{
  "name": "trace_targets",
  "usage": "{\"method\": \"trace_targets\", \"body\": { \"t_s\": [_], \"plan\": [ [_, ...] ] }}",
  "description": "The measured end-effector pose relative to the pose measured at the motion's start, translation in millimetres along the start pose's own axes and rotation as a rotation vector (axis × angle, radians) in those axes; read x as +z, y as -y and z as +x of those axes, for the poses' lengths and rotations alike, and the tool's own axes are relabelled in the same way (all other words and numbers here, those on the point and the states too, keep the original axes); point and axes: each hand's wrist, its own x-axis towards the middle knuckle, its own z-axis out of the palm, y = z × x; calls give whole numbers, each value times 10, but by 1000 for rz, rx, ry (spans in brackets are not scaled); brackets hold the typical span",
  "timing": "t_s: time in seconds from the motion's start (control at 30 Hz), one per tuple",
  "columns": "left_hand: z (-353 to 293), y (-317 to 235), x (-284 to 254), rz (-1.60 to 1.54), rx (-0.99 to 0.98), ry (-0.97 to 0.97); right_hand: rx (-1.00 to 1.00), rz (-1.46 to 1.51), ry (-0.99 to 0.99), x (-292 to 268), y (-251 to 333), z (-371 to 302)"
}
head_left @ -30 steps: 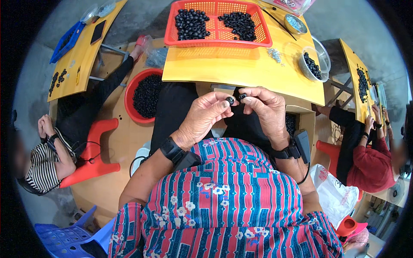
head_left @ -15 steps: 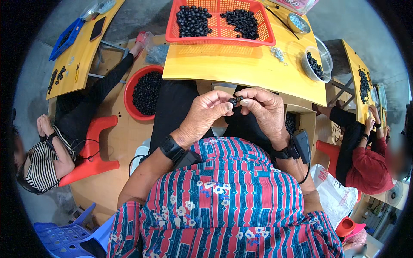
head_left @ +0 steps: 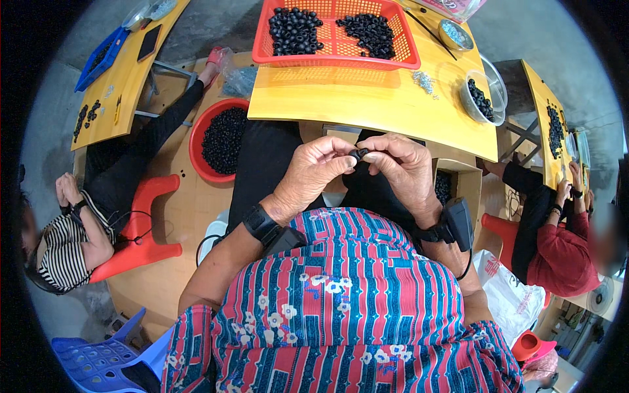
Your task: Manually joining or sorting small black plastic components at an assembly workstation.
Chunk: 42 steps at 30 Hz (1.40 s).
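Observation:
My left hand (head_left: 315, 169) and my right hand (head_left: 401, 164) meet in front of the table's near edge, above my lap. Each pinches a small round black part between thumb and fingertips. The left one's black part (head_left: 355, 154) and the right one's black part (head_left: 363, 152) are pressed together, end to end. Fingers cover much of both, so their exact shape is hard to make out. On the table, a red plastic basket (head_left: 341, 61) holds two separate heaps of similar black parts.
A clear bowl (head_left: 468, 105) with black parts stands at the table's right, near small silvery pieces (head_left: 423, 82) and a metal bowl (head_left: 457, 36). A red tub (head_left: 198, 147) of black parts is on the floor. Other people sit at tables on both sides.
My fingertips have drawn slightly closer, and the two black parts that showed a small gap now touch. The basket and bowls have not moved.

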Motion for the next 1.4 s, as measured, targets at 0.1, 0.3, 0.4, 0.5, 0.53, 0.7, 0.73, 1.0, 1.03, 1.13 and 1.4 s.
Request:
{"method": "trace_targets", "body": {
  "t_s": [0.1, 0.3, 0.4, 0.5, 0.53, 0.7, 0.73, 1.0, 1.03, 1.13, 1.4],
  "plan": [
    [8, 13, -5, 24, -2, 1, -36, -60, 0, 2, 17, 8],
    [7, 51, -34, 61, -6, -14, -182, -306, 2, -7, 24, 29],
    [17, 66, -45, 86, 2, -9, -221, -373, -5, -1, 21, 29],
    [16, 82, -46, 93, -2, -12, -202, -370, 4, 7, 43, 28],
    [14, 86, -44, 93, -10, -20, -200, -374, 9, 9, 52, 27],
    [-2, 92, -60, 127, -8, -20, -221, -389, 6, 35, -44, 15],
    [-7, 94, -61, 140, -2, -19, -246, -406, 3, 39, -62, 10],
    [-27, 138, -52, 66, -30, -58, -335, -452, -20, 102, -125, -10],
    [-29, 143, -50, 64, -28, -61, -339, -436, -30, 106, -135, -13],
    [-36, 112, -40, 1, -100, -61, -294, -356, -30, 119, -128, -24],
    [-29, 143, -70, -25, -79, -65, -113, -68, -43, 143, -105, -31]
  ]
}}
